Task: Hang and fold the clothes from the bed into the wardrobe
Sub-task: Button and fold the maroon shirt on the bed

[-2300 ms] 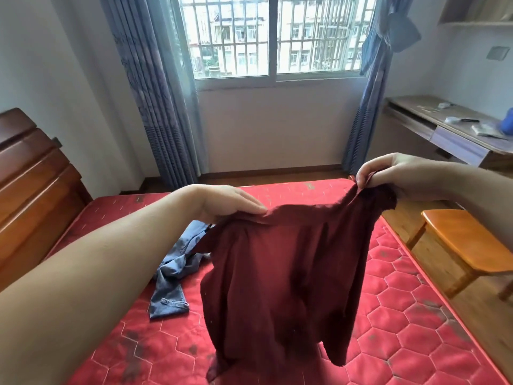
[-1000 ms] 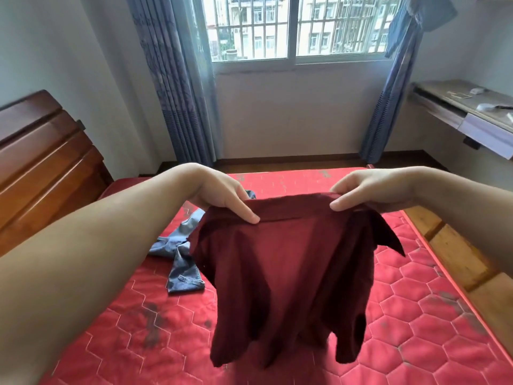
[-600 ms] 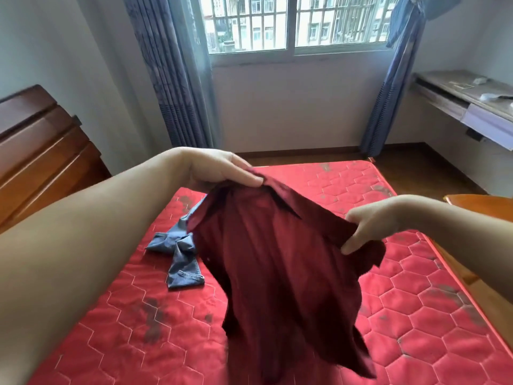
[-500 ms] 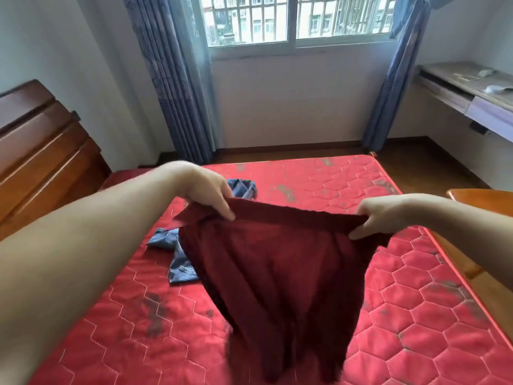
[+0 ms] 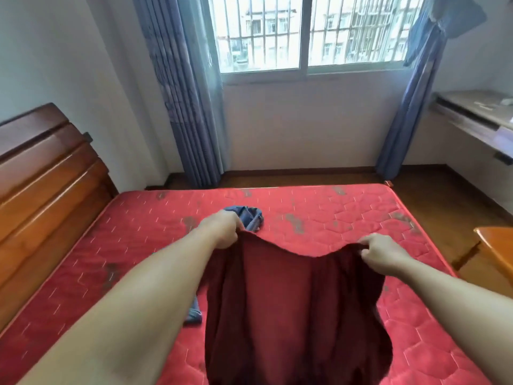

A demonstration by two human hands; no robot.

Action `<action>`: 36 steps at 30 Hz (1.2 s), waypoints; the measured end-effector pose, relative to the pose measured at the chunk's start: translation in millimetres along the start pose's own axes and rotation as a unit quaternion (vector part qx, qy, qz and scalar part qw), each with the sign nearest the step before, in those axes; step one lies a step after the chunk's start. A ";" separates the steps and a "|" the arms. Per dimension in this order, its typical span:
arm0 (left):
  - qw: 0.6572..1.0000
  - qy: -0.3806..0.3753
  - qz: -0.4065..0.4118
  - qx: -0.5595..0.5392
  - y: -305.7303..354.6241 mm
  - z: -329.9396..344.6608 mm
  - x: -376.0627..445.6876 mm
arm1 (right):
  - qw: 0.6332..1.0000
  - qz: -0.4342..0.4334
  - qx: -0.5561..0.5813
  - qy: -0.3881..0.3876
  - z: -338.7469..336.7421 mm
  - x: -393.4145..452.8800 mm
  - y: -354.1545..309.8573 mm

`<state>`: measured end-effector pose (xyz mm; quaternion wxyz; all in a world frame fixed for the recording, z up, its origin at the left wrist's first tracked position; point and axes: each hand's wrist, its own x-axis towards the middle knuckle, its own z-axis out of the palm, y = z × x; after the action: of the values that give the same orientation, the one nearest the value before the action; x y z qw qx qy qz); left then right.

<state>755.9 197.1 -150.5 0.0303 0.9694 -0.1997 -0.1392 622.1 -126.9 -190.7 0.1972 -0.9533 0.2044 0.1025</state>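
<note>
- Daylight came through a barred window (image 5: 308, 34) in the far white wall, with long blue-grey curtains (image 5: 183, 107) hanging at both sides of it.
- Below the window lay a bed with a bare red quilted mattress (image 5: 347, 218), stitched in a hexagon pattern and marked with several dark stains.
- A brown wooden headboard (image 5: 47, 176) stood along the mattress's left side.
- Against the right wall was a pale wooden desk (image 5: 477, 115) carrying a few small items too blurred to name, and the corner of an orange wooden stool (image 5: 497, 251) showed at the right edge, on the brown floor.
- The person's left hand (image 5: 222, 229) had its grip curled over the top edge of a dark maroon cloth garment (image 5: 291, 315), fingers bent round the fabric.
- The right hand (image 5: 380, 254) pinched the same top edge farther to the right, fingers closed on the cloth.
- Between the two hands the edge sagged in a shallow curve, and the rest of the garment hung down in loose folds over the near part of the mattress; whether its lower end touched the bed could not be told.
- A crumpled blue denim garment (image 5: 249, 218) lay on the mattress just beyond the left hand, and another piece of it showed under the left forearm, beside the maroon cloth.
</note>
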 end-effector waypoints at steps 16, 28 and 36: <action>0.922 0.338 0.166 0.085 9.4 -202.2 -12.6 | 0.857 -0.216 -0.243 0.399 -206.7 -3.1 -37.5; 0.961 -0.028 0.176 0.210 -9.8 214.0 0.4 | 0.873 -0.225 -0.431 -0.045 157.5 9.3 100.0; 0.948 -0.202 0.156 0.192 -20.8 458.5 -48.1 | 0.835 -0.214 -0.458 -0.215 380.2 -51.3 173.0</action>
<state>592.0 233.8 -580.4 -0.1759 0.8651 -0.3734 -0.2849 458.1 -95.3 -577.0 -0.2061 -0.9084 -0.1229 0.3423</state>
